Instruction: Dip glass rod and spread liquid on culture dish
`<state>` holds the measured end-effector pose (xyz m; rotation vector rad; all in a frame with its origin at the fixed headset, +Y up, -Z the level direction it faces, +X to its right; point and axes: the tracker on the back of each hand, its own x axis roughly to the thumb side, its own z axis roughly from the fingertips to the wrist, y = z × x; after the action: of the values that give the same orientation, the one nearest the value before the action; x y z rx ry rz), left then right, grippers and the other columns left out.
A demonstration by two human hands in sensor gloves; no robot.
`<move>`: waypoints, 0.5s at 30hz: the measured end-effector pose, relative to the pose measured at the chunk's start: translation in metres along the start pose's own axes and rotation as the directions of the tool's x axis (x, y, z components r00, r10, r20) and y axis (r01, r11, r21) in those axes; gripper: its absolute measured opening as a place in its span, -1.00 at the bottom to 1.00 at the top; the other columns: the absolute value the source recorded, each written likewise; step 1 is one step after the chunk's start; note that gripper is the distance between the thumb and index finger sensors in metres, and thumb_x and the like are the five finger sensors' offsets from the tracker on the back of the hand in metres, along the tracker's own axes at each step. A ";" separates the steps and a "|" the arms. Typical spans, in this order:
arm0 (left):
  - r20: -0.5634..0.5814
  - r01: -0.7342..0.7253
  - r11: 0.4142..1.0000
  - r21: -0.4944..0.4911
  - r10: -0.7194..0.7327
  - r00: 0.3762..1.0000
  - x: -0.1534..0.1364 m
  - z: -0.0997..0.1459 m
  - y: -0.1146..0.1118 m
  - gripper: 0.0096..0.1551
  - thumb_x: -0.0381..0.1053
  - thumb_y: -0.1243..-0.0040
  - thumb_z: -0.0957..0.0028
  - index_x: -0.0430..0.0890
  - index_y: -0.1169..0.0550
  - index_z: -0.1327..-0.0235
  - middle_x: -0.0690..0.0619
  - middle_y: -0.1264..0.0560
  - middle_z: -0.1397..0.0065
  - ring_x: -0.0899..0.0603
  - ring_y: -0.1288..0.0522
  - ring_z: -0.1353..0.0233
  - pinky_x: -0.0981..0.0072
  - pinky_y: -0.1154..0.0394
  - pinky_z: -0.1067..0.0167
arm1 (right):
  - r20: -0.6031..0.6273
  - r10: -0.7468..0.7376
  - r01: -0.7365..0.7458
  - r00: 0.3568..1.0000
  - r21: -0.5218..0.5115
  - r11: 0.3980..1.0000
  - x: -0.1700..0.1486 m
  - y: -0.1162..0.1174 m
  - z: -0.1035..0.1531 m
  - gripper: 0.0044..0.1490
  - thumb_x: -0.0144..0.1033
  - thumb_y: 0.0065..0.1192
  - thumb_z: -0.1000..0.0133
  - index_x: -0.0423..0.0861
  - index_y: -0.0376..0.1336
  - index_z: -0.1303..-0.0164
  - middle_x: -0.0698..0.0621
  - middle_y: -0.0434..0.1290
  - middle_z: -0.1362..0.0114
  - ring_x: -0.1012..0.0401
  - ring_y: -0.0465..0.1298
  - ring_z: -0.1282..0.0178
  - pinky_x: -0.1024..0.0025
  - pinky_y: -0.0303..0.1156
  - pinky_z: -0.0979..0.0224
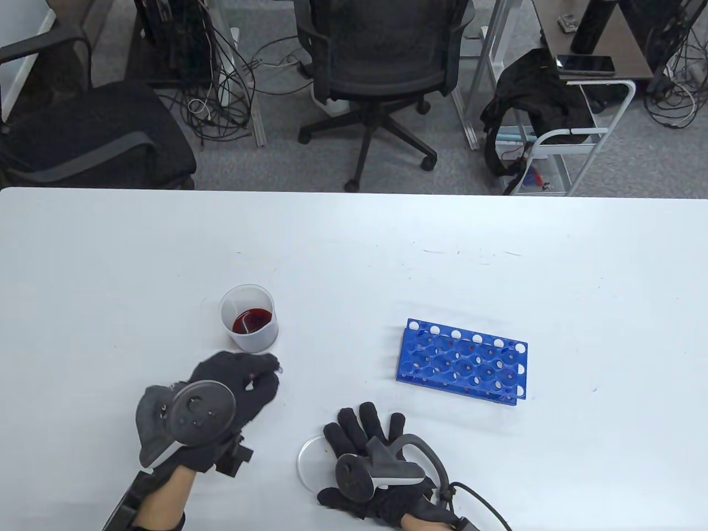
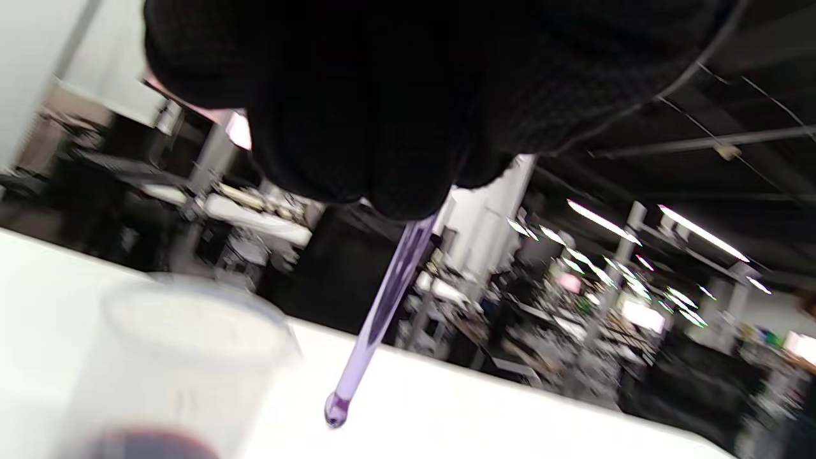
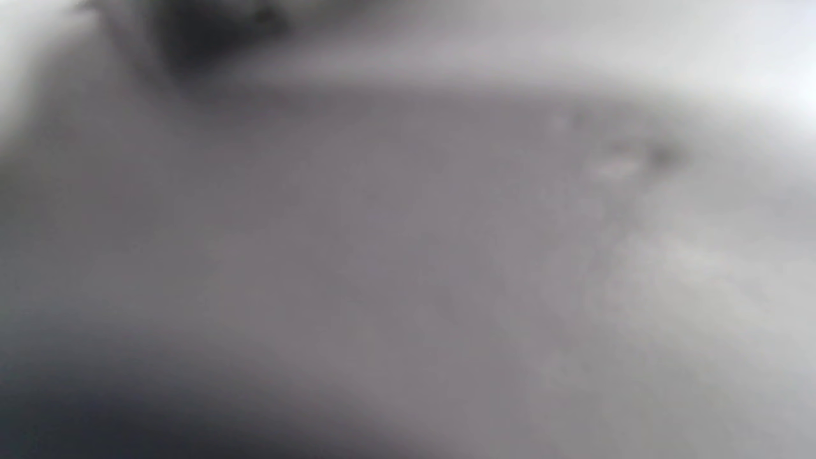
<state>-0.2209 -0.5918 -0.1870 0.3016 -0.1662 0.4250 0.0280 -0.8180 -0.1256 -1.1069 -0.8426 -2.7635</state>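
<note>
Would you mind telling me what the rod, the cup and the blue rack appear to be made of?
Rod: probably glass, clear, glossy, with a rounded tip.
Cup: likely translucent frosted plastic; the red liquid shows through.
Rack: seemingly moulded opaque blue plastic, with a slight sheen.

Your right wrist view is out of focus from edge to edge, so you get only soft grey tones. A dark smudge (image 3: 210,32) sits near the top left; what it is cannot be told. A pale, brighter band (image 3: 669,44) runs across the top right. A few faint darker specks (image 3: 660,156) show right of centre. The bottom left corner fades into deep shadow (image 3: 95,421). No outline of any object is sharp enough for you to name.
</note>
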 end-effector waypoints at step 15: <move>-0.065 0.287 0.903 -0.319 -0.323 0.944 -0.048 -0.088 -0.090 -0.64 0.20 -0.48 0.08 0.11 -0.78 0.10 0.13 -0.79 -0.03 -0.15 -0.79 -0.02 0.15 -0.71 -0.04 | 0.001 -0.002 0.002 1.000 0.003 1.000 0.000 0.000 0.000 0.35 0.55 -0.61 -0.21 -0.24 -0.88 -0.53 -0.38 -0.79 -0.61 -0.42 -0.71 -0.50 -0.69 -0.53 -0.29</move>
<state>-0.2164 -0.6598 -0.3037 -0.0062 -0.0666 0.0994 0.0283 -0.8184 -0.1257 -1.1078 -0.8478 -2.7625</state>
